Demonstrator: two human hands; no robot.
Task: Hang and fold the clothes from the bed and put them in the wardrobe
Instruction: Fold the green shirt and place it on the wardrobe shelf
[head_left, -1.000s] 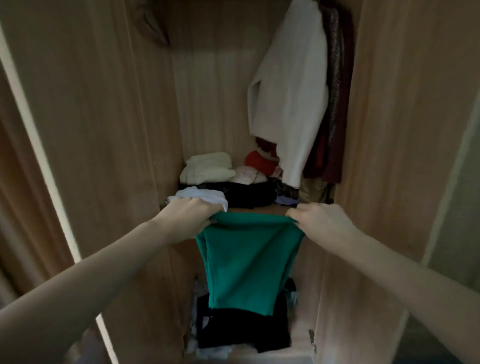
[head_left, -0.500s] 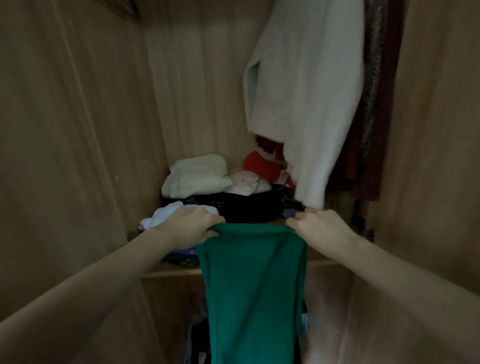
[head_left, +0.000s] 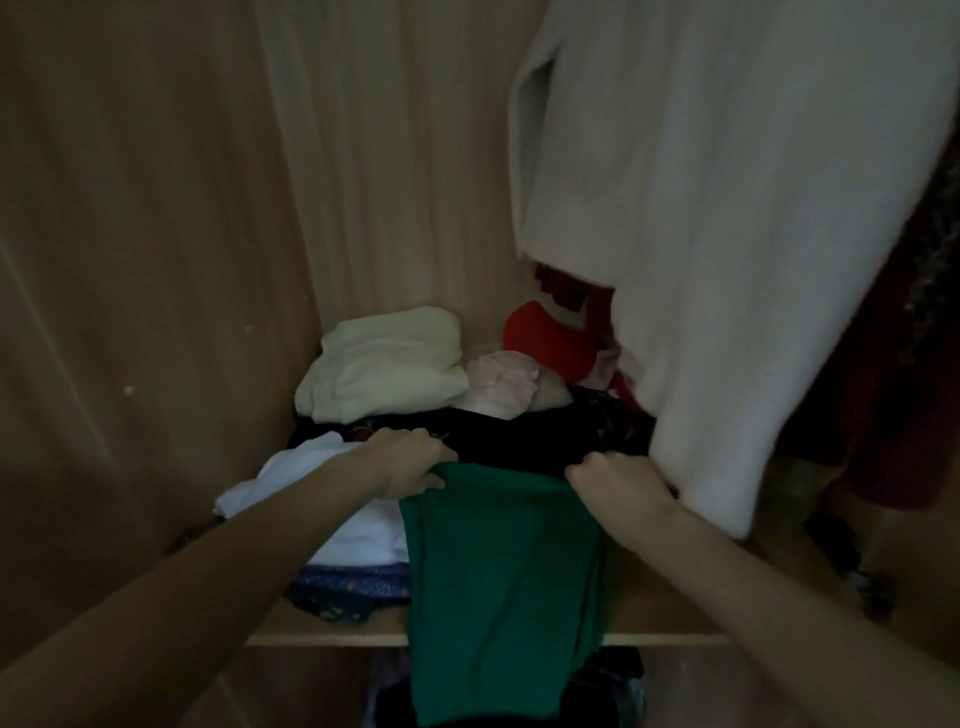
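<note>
We saw both hands at the upper edge of a folded green garment (head_left: 506, 587), a smooth, matte knit hanging in a long flat panel. The left hand (head_left: 410, 462) gripped its left corner, fingers curled over the fold and thumb beneath. The right hand (head_left: 618, 483) gripped the right corner the same way, knuckles toward us. The cloth's top edge stretched nearly level between them, above the front of the wardrobe shelf (head_left: 670, 618), a pale wood-grain board. The panel draped past the shelf's front lip and down over the dim space below.

On the shelf behind we noted a soft heap: a cream folded knit (head_left: 384, 364), thick and rounded; a pale pink crumpled piece (head_left: 501, 384); a red rounded item (head_left: 550, 340), its kind unclear; and a wide black garment (head_left: 519, 436) under them. At left lay a white folded cloth (head_left: 306, 478) on a dark blue speckled fabric (head_left: 348, 592).

A white fleecy top (head_left: 727, 208) hung at right, its hem close beside the right hand. Dark red clothing (head_left: 893, 395) hung behind it. The wardrobe walls (head_left: 156, 234) were light laminate.
</note>
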